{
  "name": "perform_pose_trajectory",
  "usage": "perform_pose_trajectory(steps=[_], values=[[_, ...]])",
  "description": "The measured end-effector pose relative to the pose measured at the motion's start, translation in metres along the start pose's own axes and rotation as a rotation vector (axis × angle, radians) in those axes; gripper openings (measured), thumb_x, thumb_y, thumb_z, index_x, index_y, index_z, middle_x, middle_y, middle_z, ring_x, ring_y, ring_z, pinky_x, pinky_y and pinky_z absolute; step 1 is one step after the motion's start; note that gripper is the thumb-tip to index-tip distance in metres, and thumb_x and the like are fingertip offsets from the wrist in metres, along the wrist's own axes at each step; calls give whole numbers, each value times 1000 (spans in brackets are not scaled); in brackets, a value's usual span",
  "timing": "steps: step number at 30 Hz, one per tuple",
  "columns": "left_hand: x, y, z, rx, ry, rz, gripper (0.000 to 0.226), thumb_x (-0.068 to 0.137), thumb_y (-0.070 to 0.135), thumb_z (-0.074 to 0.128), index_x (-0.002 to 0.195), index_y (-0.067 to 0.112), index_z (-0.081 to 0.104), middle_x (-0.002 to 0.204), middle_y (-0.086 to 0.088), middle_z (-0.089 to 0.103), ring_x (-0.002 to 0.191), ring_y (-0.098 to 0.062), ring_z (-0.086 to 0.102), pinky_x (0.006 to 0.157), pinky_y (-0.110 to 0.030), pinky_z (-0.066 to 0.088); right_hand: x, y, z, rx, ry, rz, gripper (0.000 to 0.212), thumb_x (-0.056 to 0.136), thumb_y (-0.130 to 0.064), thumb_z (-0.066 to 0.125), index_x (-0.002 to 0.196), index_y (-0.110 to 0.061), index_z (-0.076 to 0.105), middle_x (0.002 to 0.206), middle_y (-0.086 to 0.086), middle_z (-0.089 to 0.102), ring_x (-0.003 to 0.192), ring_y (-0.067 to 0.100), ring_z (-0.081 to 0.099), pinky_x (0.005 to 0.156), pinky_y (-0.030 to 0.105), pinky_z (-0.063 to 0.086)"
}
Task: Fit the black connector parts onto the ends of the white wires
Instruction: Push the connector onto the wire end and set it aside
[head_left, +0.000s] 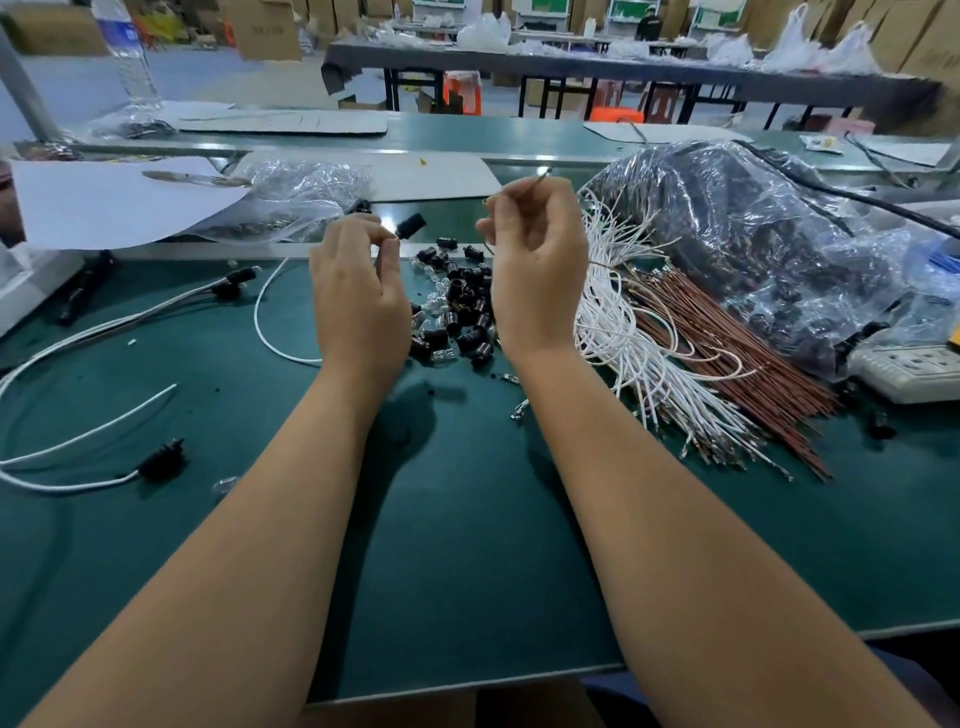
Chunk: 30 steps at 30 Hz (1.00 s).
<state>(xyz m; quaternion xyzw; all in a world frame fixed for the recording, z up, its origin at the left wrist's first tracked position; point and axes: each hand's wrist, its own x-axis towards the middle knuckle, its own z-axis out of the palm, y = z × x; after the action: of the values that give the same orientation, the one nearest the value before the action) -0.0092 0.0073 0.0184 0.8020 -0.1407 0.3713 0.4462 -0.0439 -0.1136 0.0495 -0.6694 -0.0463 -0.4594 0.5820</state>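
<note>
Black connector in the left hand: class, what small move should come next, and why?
Probably bring the hands together and push a wire end into the black connector. The left hand pinches that connector, the right hand pinches thin wires raised beside it, and a gap separates them above the pile of connectors.

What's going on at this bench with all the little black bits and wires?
A person is putting wire leads together by hand. The left hand pinches a black connector at its fingertips, and the right hand pinches a thin wire, held up beside it; the two are not yet joined. Between the hands lies a pile of black connectors on the green table. A bundle of white wires and brown wires lies to the right, and finished leads lie to the left.
</note>
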Motion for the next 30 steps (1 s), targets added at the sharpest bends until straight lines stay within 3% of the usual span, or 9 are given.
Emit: perform_pose_trajectory(steps=[6, 11, 14, 16, 19, 24, 28, 30], values=[[-1, 3, 1, -47, -58, 15, 16, 99, 11, 44, 105, 0, 54, 124, -8, 57, 115, -24, 47, 91, -17, 28, 8, -1, -4, 768, 21, 547, 17, 96, 5, 48, 86, -6, 57, 78, 10, 66, 69, 19, 66, 70, 27, 57], [-1, 5, 3, -141, -82, -12, 16, 101, 11, 41, 104, 0, 52, 122, -6, 56, 110, -12, 47, 91, -15, 32, 8, 1, -12, 1076, -82, 704, 17, 97, 3, 47, 86, -4, 58, 76, 10, 70, 71, 19, 70, 68, 26, 59], [-2, 8, 3, -218, -109, -35, 13, 102, 14, 40, 103, 6, 50, 101, 5, 58, 86, -3, 48, 75, -17, 36, 7, 1, -14, 1140, -112, 738, 14, 96, 1, 48, 87, -3, 58, 77, 11, 71, 70, 18, 71, 66, 24, 59], [-3, 11, 2, -263, -150, -20, 6, 102, 14, 40, 99, 15, 45, 86, 10, 58, 67, -1, 46, 64, -19, 34, 7, 3, -15, 1135, -124, 752, 13, 95, 1, 50, 86, -3, 59, 76, 11, 70, 69, 16, 70, 64, 23, 58], [-5, 11, 3, -322, -232, -26, 7, 102, 13, 39, 96, 18, 40, 76, 4, 61, 67, -12, 54, 66, -29, 44, 8, 6, -15, 1083, -115, 744, 15, 94, 2, 52, 83, -5, 59, 74, 9, 69, 67, 15, 69, 66, 22, 58], [-4, 7, 3, -224, -189, -56, 9, 102, 20, 42, 100, 13, 47, 66, 5, 49, 71, -33, 56, 66, -44, 46, 10, 13, -19, 1030, -28, 752, 14, 91, 1, 58, 81, -9, 61, 74, 7, 68, 67, 15, 67, 67, 23, 57], [-3, 8, 2, -253, -190, -65, 7, 102, 19, 42, 100, 13, 46, 71, -7, 53, 73, -38, 58, 67, -49, 48, 6, 16, -13, 609, -253, 748, 3, 90, -1, 61, 90, -4, 62, 73, 4, 62, 63, 13, 60, 58, 20, 55], [-3, 8, 3, -233, -186, -62, 13, 101, 17, 43, 104, 6, 49, 71, 1, 54, 69, -19, 59, 65, -36, 45, -2, 14, -4, 391, -384, 722, 2, 91, -4, 62, 89, -3, 62, 70, 4, 61, 56, 12, 56, 52, 20, 51]])
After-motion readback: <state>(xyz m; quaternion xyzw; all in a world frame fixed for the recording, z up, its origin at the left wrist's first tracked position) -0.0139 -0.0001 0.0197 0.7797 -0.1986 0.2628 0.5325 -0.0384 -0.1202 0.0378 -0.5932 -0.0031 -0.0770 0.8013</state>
